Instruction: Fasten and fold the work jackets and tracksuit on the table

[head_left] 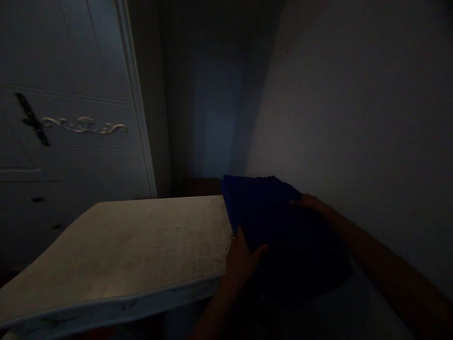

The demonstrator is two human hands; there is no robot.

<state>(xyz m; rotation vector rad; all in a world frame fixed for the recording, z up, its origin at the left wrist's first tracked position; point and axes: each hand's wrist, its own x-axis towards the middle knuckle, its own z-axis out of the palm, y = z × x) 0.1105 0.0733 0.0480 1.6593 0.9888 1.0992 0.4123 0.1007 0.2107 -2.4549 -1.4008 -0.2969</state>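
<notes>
A dark blue cloth [269, 212], seemingly folded, lies over the right end of a pale, worn board [152, 241]. Its lower part fades into deep shadow. My left hand [242, 257] grips the near left edge of the cloth, thumb on top and a ring on one finger. On the far right edge, my right hand [307, 202] has its fingers closed on the same cloth, with the thumb lying over it. Some fingertips of both hands are hidden by the cloth or the dark.
At the left stands a white cabinet [88, 170] with a dark handle [33, 120] and a carved ornament [85, 125]. A plain wall [347, 118] rises close on the right. Behind the board is a dark recess with a brownish surface [198, 186].
</notes>
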